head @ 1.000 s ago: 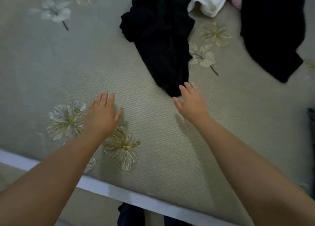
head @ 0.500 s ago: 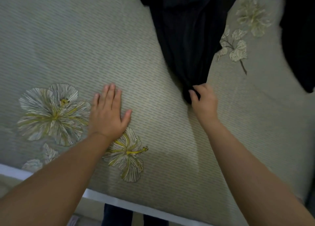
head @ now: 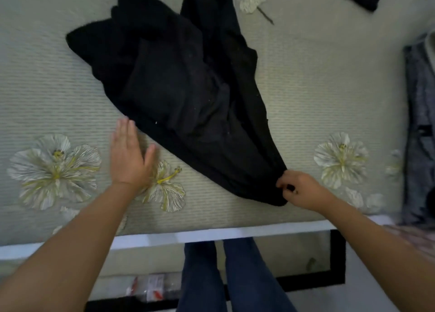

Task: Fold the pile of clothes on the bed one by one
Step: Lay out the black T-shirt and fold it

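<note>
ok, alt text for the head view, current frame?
Seen from above, the right hand pinches the near end of a crumpled black garment lying on a pale green floral bedspread, close to the bed's edge. The left hand is open and flat beside the garment, apart from it. Legs in blue jeans show below.

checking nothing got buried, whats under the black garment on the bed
Around the black garment only the flowered bed cover shows, so it lies on that. Its own folds overlap in layers; anything beneath them is hidden. The right hand pinches its near corner.
</note>
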